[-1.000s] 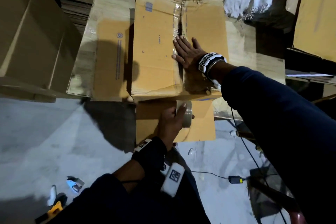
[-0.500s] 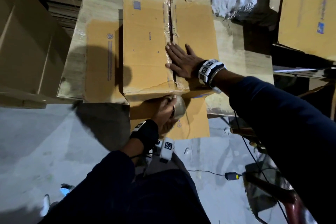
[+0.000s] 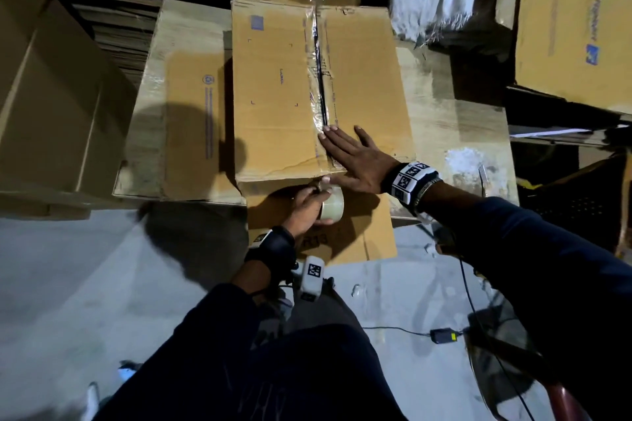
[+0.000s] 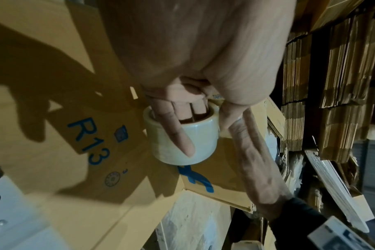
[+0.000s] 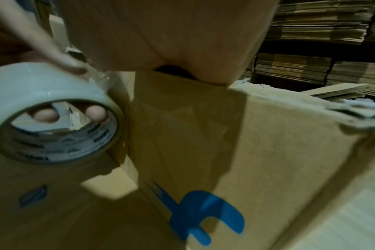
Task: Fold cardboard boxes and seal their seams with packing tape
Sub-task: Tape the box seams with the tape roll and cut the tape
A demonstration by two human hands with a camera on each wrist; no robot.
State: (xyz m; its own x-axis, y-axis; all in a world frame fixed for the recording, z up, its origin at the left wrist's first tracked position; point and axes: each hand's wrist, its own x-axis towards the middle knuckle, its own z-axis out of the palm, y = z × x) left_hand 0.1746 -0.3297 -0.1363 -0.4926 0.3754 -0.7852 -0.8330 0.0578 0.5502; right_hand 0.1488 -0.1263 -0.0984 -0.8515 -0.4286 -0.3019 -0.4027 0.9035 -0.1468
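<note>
1. The brown cardboard box (image 3: 277,89) lies on a stack of flat cartons, its 2 top flaps meeting at a taped seam (image 3: 319,79).
2. The right hand (image 3: 355,161) presses flat, fingers straight, on the seam's near end.
3. The left hand (image 3: 306,205) grips the clear packing tape roll (image 3: 331,207) against the box's near edge, fingers through its core.

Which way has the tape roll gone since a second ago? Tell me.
Yes. The tape roll, gripped by the left hand, moved up the hanging flap toward the box's near edge.

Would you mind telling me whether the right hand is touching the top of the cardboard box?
Touching: in the head view the right hand lies flat, fingers straight, on the cardboard box seam.
</note>
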